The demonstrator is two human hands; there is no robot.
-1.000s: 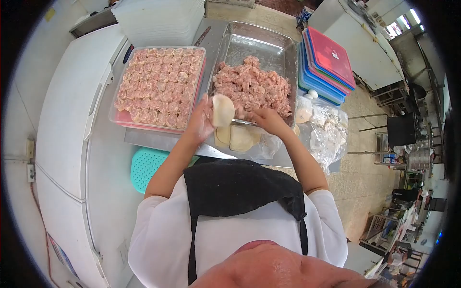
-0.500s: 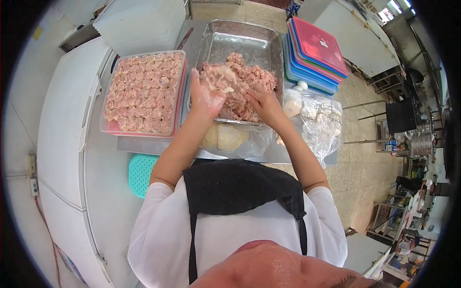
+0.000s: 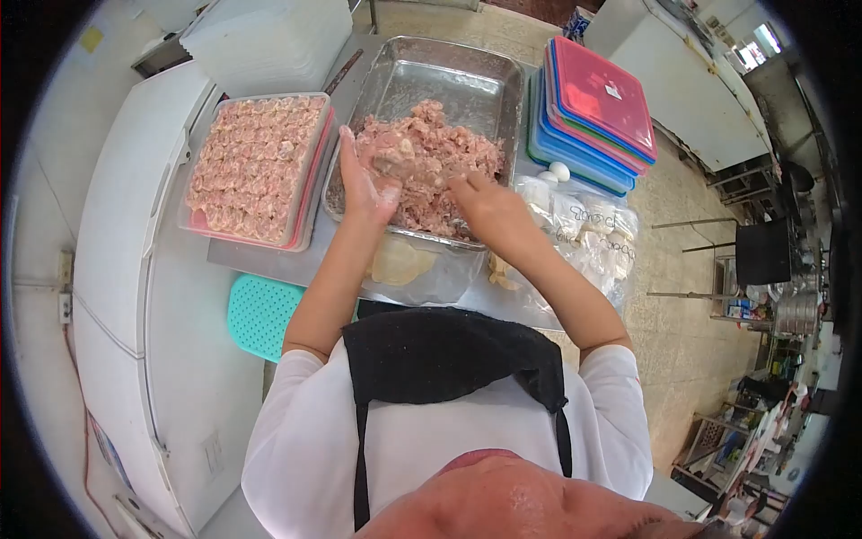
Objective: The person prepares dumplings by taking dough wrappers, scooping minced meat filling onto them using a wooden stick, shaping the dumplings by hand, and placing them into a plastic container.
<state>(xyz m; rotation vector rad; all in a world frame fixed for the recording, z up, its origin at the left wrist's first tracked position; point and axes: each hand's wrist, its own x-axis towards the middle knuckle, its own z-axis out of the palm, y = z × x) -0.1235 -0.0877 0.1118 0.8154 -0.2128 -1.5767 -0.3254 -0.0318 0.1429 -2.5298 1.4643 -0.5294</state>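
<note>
My left hand (image 3: 370,187) is held palm up over the near left of a metal pan (image 3: 440,76), thumb raised. A lump of ground meat on a dumpling wrapper (image 3: 384,148) lies in its palm, partly blurred. My right hand (image 3: 489,211) is closed over the pan's near right, apparently round the handle of a flat spreading tool (image 3: 388,167) whose end reaches the left palm. Most of the tool is hard to make out against the ground meat (image 3: 449,148) heaped in the pan. Pale round wrappers (image 3: 400,261) lie on the table just before the pan.
A container of filled open-topped dumplings (image 3: 256,166) stands at left, with white stacked trays (image 3: 269,45) behind. Coloured lids (image 3: 600,99) are piled at right, near white eggs (image 3: 558,171) and plastic bags (image 3: 588,234). A turquoise perforated basket (image 3: 263,316) sits lower left.
My left hand has moved slightly left and down with the meat. My right hand has turned, its knuckles now more on top, and the tool's end has come to the left palm. The view has shifted slightly.
</note>
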